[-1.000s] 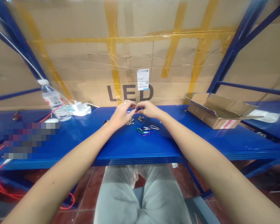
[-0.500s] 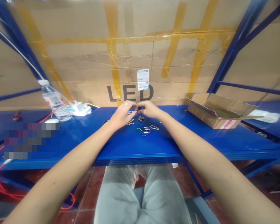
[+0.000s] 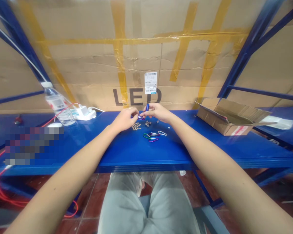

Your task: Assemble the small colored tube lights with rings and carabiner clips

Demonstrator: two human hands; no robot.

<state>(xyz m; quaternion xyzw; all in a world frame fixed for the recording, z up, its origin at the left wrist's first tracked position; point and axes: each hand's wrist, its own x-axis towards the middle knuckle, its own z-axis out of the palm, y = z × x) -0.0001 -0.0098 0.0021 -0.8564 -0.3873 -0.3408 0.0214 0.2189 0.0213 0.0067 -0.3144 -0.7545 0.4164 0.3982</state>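
Observation:
Both my hands meet over the far middle of the blue shelf (image 3: 141, 152). My right hand (image 3: 157, 112) pinches a small blue carabiner (image 3: 147, 108) that stands upright between its fingertips. My left hand (image 3: 125, 118) is curled, its fingertips pinched on a small purple piece (image 3: 138, 117) right beside the carabiner. Below the hands lie a heap of small metal rings (image 3: 136, 126), a few more loose rings (image 3: 147, 123), and several coloured carabiners (image 3: 152, 135) in green, purple and silver.
A plastic water bottle (image 3: 57, 104) leans at the left, next to a white power strip (image 3: 84, 112) with a red cable. An open cardboard box (image 3: 230, 116) sits at the right. A taped cardboard wall marked LED (image 3: 136, 96) closes the back. My knees show under the shelf.
My right hand has turned the blue carabiner from lying between both hands to standing upright. The hands have parted slightly.

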